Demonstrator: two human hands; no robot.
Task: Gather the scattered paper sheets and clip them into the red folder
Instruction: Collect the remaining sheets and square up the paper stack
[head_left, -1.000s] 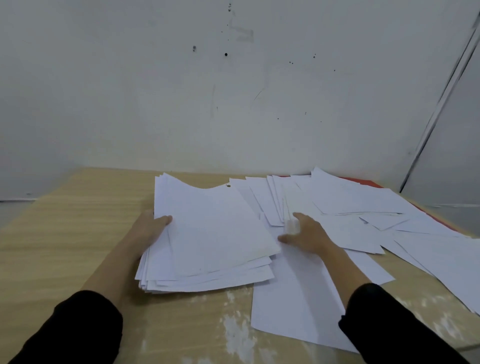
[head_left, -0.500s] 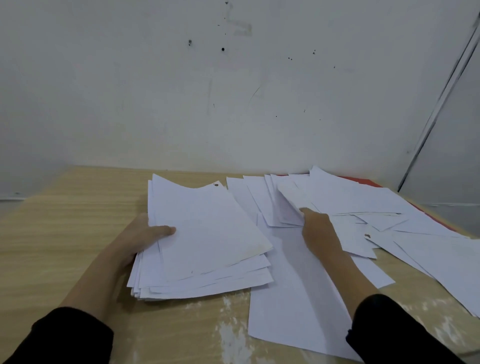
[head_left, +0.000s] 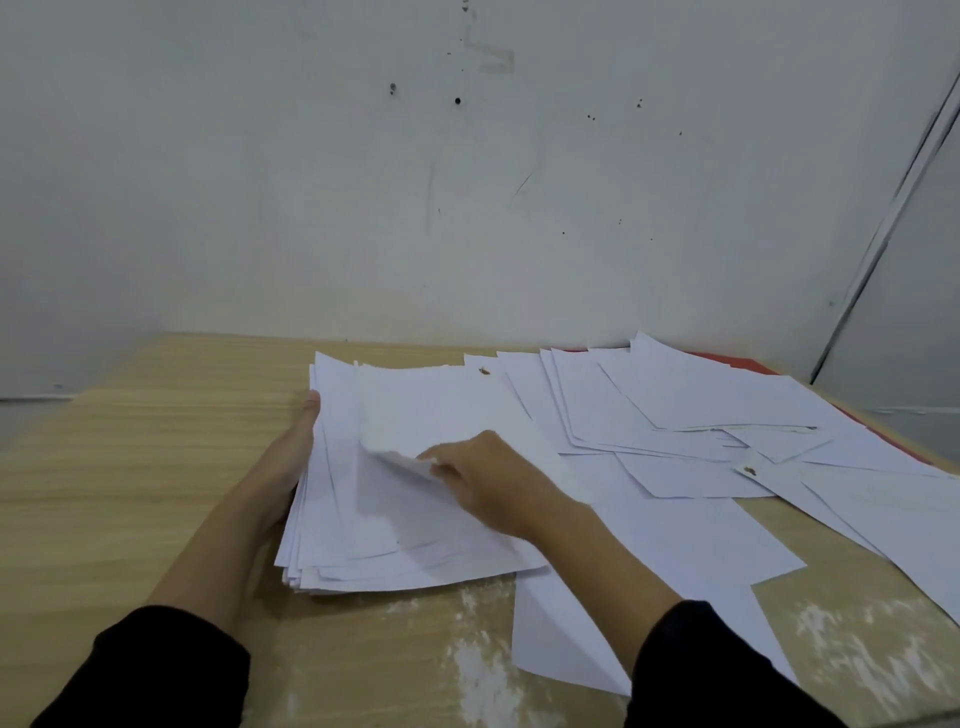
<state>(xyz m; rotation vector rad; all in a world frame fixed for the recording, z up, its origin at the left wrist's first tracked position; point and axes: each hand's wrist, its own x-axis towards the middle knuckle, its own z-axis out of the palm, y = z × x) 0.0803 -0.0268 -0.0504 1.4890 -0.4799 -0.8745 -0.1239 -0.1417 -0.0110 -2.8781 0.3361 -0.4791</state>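
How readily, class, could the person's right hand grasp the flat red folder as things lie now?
Probably not: the right hand pinches a white paper sheet over the stack, and scattered white paper sheets cover nearly all the flat red folder at the table's far right.

2 black long sleeves (head_left: 156, 670)
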